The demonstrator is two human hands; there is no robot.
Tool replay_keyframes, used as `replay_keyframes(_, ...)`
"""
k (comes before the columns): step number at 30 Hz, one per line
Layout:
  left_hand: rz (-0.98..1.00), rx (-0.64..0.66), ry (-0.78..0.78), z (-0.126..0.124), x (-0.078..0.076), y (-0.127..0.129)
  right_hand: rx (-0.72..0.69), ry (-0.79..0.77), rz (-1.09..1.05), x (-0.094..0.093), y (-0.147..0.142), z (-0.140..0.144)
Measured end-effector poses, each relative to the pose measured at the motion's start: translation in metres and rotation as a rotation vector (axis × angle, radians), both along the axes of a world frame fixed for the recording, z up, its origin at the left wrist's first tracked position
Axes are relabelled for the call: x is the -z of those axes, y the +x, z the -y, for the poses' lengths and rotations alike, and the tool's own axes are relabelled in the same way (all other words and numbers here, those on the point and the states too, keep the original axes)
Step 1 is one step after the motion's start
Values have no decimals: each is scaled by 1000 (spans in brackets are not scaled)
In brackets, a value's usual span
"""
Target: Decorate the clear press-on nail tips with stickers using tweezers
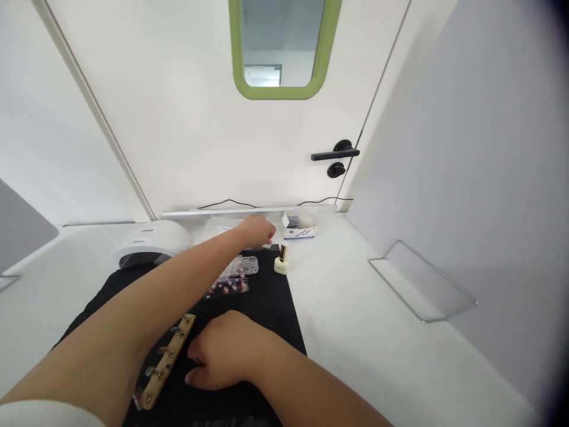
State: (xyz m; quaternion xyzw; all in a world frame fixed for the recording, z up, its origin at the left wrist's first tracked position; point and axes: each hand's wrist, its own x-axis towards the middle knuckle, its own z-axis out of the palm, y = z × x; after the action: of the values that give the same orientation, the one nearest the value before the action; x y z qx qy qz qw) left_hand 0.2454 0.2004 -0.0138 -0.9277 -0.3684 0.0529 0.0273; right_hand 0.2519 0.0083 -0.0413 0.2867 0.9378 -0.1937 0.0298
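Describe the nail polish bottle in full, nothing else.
The nail polish bottle is small, with a squat, pale cream body and a narrow, dark cap with gold-toned parts. The cap is on. Faint print marks the body, too small to read; whether it is glass or plastic I cannot tell. It stands upright at the right edge of the black mat, in front of a small open box. The left hand is near, apart from it.

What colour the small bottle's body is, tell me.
The small bottle's body is cream, as the head view shows.
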Motion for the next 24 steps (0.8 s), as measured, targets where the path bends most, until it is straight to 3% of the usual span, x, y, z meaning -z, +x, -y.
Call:
replay_keyframes(3,48,12,38,0,-8,-1,0,-3,4,0,0,-1)
replay_keyframes(7,173,15,112,6,-30,-20,6,-4,9,1,-1,-1)
replay_keyframes(10,277,22,142,20,-45,-52,14,-6,7,2,-1,-1)
replay_keyframes(13,371,29,119,45,-50,-100,18,-3,4,1,0,0)
replay_keyframes(16,426,4,38,79,-41,-159,23,1,1,0,0,0)
replay_keyframes(20,517,-98,-32,130,-18,-237,35,-15,7,-2,0,0)
replay_keyframes(24,574,-169,-77,192,6,-292,56,-33,13,-3,-1,-1)
